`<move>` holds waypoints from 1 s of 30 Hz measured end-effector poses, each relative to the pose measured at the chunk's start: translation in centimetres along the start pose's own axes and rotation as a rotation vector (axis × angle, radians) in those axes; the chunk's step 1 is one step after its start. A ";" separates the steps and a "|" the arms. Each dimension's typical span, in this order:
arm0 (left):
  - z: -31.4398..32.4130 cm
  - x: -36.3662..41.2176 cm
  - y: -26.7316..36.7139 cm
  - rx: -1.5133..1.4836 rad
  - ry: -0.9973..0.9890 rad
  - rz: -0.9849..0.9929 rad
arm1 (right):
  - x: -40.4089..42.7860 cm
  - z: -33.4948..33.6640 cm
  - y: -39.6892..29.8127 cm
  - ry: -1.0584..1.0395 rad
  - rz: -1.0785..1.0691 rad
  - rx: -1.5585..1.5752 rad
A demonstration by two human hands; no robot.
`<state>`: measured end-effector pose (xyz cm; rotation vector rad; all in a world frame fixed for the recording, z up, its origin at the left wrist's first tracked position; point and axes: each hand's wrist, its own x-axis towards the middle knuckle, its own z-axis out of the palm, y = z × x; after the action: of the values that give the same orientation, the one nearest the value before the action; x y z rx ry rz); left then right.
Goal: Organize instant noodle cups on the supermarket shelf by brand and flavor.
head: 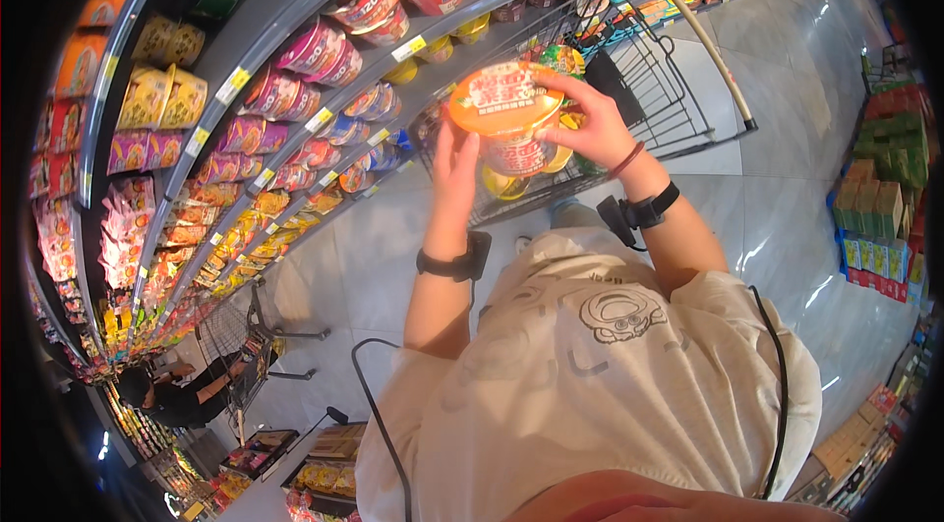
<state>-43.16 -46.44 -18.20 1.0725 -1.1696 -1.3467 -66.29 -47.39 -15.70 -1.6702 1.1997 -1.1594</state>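
Note:
I hold an instant noodle tub (509, 120) with an orange lid and printed red and white writing, upright above the shopping cart. My right hand (594, 124) grips its right side, thumb on the wall and fingers at the lid's rim. Against the left side rests my left hand (453, 164), its fingers partly hidden by the tub. Beneath them is the black wire shopping cart (675, 109). A green-topped tub (562, 59) and a yellow tub (504, 185) show inside it, partly covered by the tub and my hands.
Shelves with noodle tubs (321, 54) and noodle packets (269, 234) curve along the left and top. At lower left a person (173, 393) stands by another wire cart (232, 345). Stacked boxes (870, 205) stand at right across the tiled floor (789, 227).

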 end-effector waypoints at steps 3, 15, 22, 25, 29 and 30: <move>2.0 4.1 -4.1 -0.023 0.006 -0.166 | 2.0 -1.8 4.5 -0.020 0.066 -0.216; 11.4 31.6 -5.0 -0.061 0.151 0.217 | 26.6 -8.6 15.8 0.203 -0.371 -0.265; 11.2 41.2 -5.0 -0.009 0.272 -0.006 | 35.9 -9.5 19.6 0.119 -0.328 -0.360; 9.3 43.2 -7.4 -0.025 0.311 -0.007 | 37.1 -8.7 20.7 0.088 -0.399 -0.305; 7.4 44.8 -8.4 0.044 0.297 -0.034 | 38.4 -9.2 20.5 0.045 -0.368 -0.300; 7.8 44.8 -8.5 0.043 0.257 -0.060 | 38.3 -9.5 21.5 0.039 -0.349 -0.338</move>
<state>-56.20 -90.22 -25.83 1.2795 -0.9863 -1.1923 -75.52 -90.66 -23.69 -2.1878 1.2095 -1.2508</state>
